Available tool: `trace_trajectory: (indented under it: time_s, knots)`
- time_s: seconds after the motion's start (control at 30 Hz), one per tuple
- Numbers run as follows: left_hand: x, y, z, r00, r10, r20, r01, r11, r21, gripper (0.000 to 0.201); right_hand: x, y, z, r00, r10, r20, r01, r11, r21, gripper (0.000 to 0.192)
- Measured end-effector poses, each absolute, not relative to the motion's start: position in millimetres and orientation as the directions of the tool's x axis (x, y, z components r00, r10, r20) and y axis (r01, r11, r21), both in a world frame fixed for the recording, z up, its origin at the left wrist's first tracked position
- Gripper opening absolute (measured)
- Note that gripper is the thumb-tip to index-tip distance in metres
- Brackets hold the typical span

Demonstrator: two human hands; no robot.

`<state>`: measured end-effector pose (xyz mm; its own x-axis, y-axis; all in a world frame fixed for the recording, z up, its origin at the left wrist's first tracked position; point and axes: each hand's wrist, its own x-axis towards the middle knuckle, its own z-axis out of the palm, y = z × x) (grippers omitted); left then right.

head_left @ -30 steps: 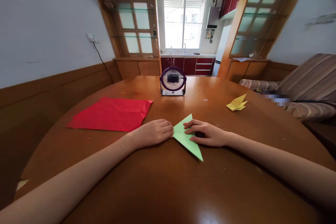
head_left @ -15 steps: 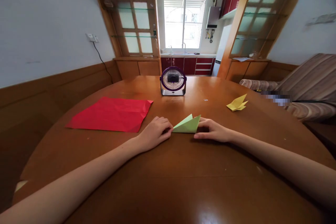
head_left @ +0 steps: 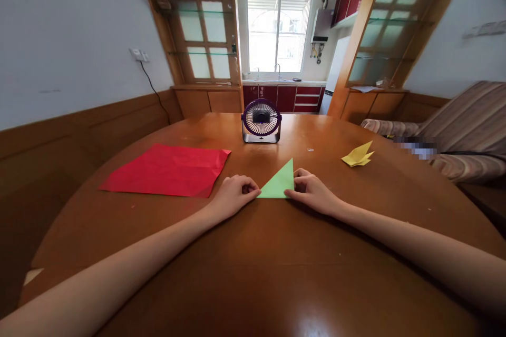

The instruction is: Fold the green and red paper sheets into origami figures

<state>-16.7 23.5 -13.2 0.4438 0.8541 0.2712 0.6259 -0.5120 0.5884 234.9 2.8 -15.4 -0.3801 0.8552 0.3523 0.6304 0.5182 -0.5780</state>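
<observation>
A light green sheet of folded paper (head_left: 280, 183) stands out as a triangle on the table in front of me, its peak pointing away. My left hand (head_left: 236, 192) pinches its left corner between thumb and fingers. At the right edge, my right hand (head_left: 312, 191) grips the paper, thumb on the near face and fingers curled behind it. Left of my hands lies a large red paper sheet (head_left: 169, 169), slightly creased. Farther right sits a yellow folded paper figure (head_left: 358, 155) with pointed tips.
A small purple desk fan (head_left: 261, 120) stands at the far middle of the brown wooden table (head_left: 253, 284). Beyond the table's right edge is a striped armchair (head_left: 470, 121). Past the fan are kitchen cabinets and a window.
The green paper's raised flap has come over, so the paper now shows as one flatter triangle with a higher peak. My right hand has shifted left and its thumb now presses the near face.
</observation>
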Motion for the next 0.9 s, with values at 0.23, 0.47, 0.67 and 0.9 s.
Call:
trace_trajectory:
  time_s: [0.23, 0.47, 0.67, 0.9]
  knots:
    - [-11.3, 23.3, -6.9, 0.391, 0.906, 0.161, 0.695, -0.406, 0.593, 0.023, 234.6, 2.2, -19.0, -0.244, 0.872, 0.425, 0.74, 0.451, -0.5, 0.03]
    - [-2.6, 17.5, 5.9, 0.371, 0.926, 0.069, 0.784, -0.352, 0.51, 0.017, 236.0, 4.0, -27.9, -0.27, 0.837, 0.476, 0.656, 0.522, -0.546, 0.072]
    - [-1.5, 10.1, 8.8, 0.357, 0.931, 0.071, 0.764, -0.335, 0.552, 0.014, 232.2, -1.0, -23.0, -0.326, 0.852, 0.41, 0.46, 0.522, -0.718, 0.083]
    - [-1.2, 4.5, -1.9, 0.394, 0.913, 0.107, 0.552, -0.328, 0.767, 0.011, 231.5, 2.7, -26.7, -0.266, 0.826, 0.497, 0.195, 0.551, -0.812, 0.089]
